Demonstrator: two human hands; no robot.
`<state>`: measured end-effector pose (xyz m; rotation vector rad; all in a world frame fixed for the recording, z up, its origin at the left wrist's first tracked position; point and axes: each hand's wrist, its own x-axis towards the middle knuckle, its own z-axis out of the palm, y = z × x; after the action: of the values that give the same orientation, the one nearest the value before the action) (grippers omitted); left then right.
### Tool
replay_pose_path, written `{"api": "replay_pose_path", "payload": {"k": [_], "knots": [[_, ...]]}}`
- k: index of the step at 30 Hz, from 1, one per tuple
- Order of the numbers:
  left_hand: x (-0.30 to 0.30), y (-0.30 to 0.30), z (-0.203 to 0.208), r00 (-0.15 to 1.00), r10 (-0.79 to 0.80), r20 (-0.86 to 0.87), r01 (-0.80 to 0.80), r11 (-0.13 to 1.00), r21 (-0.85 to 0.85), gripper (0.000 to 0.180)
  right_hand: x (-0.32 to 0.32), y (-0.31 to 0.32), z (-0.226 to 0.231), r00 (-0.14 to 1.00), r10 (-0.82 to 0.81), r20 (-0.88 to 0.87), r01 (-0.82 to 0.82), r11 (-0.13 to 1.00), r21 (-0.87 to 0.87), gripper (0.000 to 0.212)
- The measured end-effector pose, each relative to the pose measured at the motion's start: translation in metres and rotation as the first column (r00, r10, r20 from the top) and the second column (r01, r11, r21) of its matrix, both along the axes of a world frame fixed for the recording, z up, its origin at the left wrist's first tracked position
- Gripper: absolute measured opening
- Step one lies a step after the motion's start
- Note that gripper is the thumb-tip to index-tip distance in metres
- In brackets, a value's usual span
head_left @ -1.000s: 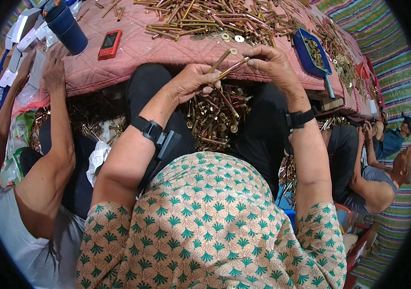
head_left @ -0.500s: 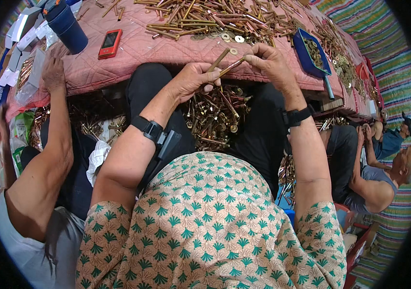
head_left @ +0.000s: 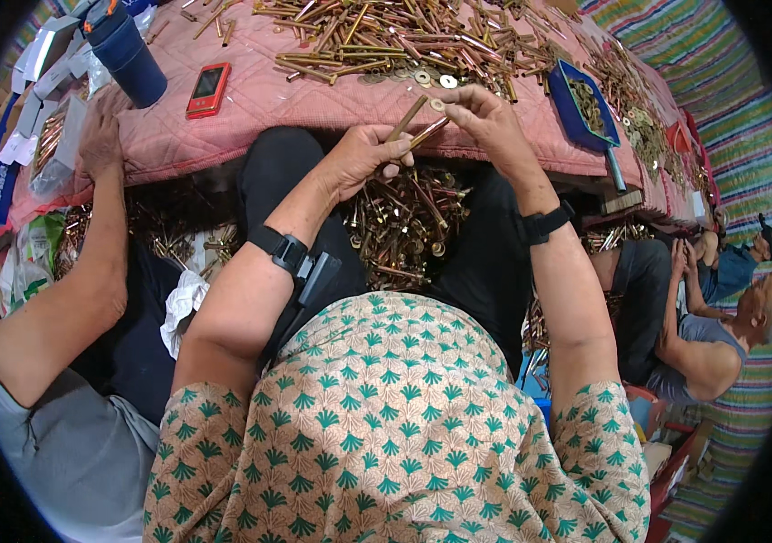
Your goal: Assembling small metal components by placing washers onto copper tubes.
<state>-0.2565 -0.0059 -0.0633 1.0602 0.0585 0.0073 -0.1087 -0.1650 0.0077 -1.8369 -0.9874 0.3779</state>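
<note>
My left hand (head_left: pixel 369 156) is closed round two brassy metal rods, perhaps bolts or sleeves. The upper rod (head_left: pixel 409 116) slants up and away. The lower rod (head_left: pixel 429 132) points right, its far end close to my right thumb. My right hand (head_left: pixel 492 129) is over the table's near edge with its index finger stretched left and its thumb apart from it. Between them shows a round washer (head_left: pixel 437 106), which seems to lie on the cloth. Whether the right fingers touch it is hard to tell. Below, between my knees, is a heap of bolts and washers (head_left: pixel 408 222).
A pink quilted cloth (head_left: pixel 259 100) covers the table, bearing a pile of bolts (head_left: pixel 386 41), a red phone-like device (head_left: pixel 208 90), a blue tumbler (head_left: pixel 128 59) and a blue scoop (head_left: pixel 576 113) of small parts. One person's arm (head_left: pixel 87 290) is close at left; others sit at right.
My right fingers have moved left from the lower rod's end toward the washer, the index now extended. My left hand keeps both rods. The person at left has shifted their arm.
</note>
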Motion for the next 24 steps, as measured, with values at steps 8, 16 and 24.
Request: {"api": "replay_pose_path", "payload": {"k": [8, 16, 24], "knots": [[0.001, -0.002, 0.000, 1.000, -0.008, 0.000, 0.008, 0.999, 0.036, 0.023, -0.007, -0.005, -0.001, 0.995, 0.043, -0.088, -0.034, 0.995, 0.098, 0.012], [0.001, -0.002, 0.001, 1.000, -0.011, -0.020, 0.011, 1.000, 0.020, 0.020, -0.014, -0.006, 0.007, 0.982, 0.024, -0.189, -0.006, 0.995, 0.095, 0.012], [-0.001, -0.005, 0.003, 0.997, -0.044, -0.062, 0.051, 0.991, 0.121, 0.023, 0.018, -0.004, 0.003, 0.991, -0.029, 0.127, 0.038, 0.997, -0.070, 0.019]]}}
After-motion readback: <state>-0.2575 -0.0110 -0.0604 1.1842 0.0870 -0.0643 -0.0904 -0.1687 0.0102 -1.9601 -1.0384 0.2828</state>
